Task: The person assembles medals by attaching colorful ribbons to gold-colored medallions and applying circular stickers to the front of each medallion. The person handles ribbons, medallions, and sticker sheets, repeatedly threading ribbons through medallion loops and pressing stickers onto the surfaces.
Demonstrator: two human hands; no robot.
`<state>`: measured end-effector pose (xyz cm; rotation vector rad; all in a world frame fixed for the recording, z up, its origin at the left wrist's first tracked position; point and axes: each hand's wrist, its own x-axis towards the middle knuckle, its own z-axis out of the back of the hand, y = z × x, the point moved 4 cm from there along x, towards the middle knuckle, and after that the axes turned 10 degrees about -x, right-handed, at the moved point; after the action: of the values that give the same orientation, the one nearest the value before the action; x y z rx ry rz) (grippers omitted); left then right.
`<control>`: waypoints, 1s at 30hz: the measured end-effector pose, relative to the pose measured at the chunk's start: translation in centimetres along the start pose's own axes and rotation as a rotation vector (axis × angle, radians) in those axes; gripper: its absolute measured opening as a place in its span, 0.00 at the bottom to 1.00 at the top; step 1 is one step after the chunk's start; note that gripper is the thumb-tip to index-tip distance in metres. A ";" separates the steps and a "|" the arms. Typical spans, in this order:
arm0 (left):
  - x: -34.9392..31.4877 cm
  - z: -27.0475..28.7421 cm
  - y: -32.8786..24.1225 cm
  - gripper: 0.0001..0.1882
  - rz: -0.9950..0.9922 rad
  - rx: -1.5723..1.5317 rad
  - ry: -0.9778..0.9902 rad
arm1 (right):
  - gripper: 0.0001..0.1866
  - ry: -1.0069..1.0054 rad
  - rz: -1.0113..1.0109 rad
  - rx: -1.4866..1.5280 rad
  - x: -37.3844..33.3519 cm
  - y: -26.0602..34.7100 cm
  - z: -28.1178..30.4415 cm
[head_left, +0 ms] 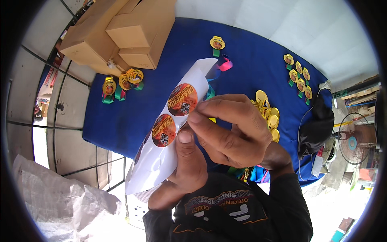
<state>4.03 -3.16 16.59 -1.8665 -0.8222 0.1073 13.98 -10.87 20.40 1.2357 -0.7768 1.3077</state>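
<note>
A white, glossy sticker sheet (158, 165) curls in front of me above the table. Two round orange-and-black stickers (182, 99) show on its face, and part of another sits at its lower left edge. My left hand (188, 163) grips the sheet from below, its thumb pressed on the sheet's right edge beside the lower sticker. With thumb and forefinger closed together, my right hand (234, 131) pinches the sheet's edge next to the upper sticker. Beyond the sheet, one gold medal (217, 43) with a green ribbon lies on the blue cloth.
A blue cloth (254, 60) covers the table. Cardboard boxes (133, 34) stand at the far left, with several stickered medals (124, 81) before them. More stickered medals (300, 84) lie in rows at right. A pile of plain gold medals (273, 121) sits behind my right hand. A fan (352, 142) stands farther right.
</note>
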 end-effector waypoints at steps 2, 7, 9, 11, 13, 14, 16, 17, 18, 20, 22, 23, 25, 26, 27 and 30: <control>0.2 0.0 -0.2 0.24 -0.008 0.052 0.013 | 0.21 0.011 0.030 -0.025 -0.1 -0.1 0.2; 0.7 0.1 -0.2 0.24 0.063 0.148 0.008 | 0.21 0.067 0.071 -0.117 0.0 -0.4 0.5; 0.5 0.0 -0.1 0.24 0.104 0.148 -0.008 | 0.20 0.054 0.094 -0.148 -0.1 -0.3 0.5; 0.4 0.0 0.0 0.23 0.125 0.116 -0.021 | 0.20 0.037 0.098 -0.162 -0.2 -0.3 0.4; 0.3 0.1 0.1 0.24 0.134 0.051 -0.034 | 0.20 0.049 0.098 -0.169 -0.3 -0.2 0.3; 0.4 0.0 0.0 0.24 0.095 0.066 -0.005 | 0.20 0.049 0.100 -0.172 -0.4 -0.2 0.3; 0.4 0.2 0.0 0.24 0.095 0.082 -0.005 | 0.20 0.067 0.108 -0.176 -0.4 -0.2 0.3; 0.4 0.2 0.0 0.24 0.081 0.106 0.019 | 0.20 0.071 0.111 -0.182 -0.4 -0.2 0.2; 0.4 0.3 0.0 0.24 0.083 0.123 0.027 | 0.20 0.065 0.116 -0.183 -0.5 -0.2 0.2; 0.7 0.4 0.2 0.23 0.060 0.138 0.046 | 0.20 0.056 0.120 -0.191 -0.6 -0.2 0.1; 1.0 0.6 0.4 0.22 0.053 0.120 0.049 | 0.20 0.031 0.130 -0.203 -0.7 -0.2 -0.1; 1.2 0.7 0.7 0.22 0.071 0.104 0.040 | 0.21 0.024 0.132 -0.208 -0.8 -0.2 -0.2; 0.5 0.6 0.4 0.23 0.108 0.028 0.011 | 0.21 0.018 0.132 -0.214 -0.9 -0.2 -0.4; 0.3 0.6 0.5 0.24 0.147 0.055 -0.008 | 0.20 0.012 0.134 -0.216 -1.0 -0.2 -0.4; 0.3 0.6 0.4 0.24 0.106 0.061 -0.001 | 0.20 0.022 0.131 -0.210 -1.0 -0.3 -0.4; 0.5 0.5 0.2 0.23 0.065 0.074 0.008 | 0.19 0.059 0.144 -0.194 -0.7 -0.4 0.0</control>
<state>4.24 -2.53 16.33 -1.8234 -0.7426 0.1689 14.23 -11.00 19.70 0.9980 -0.9403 1.3441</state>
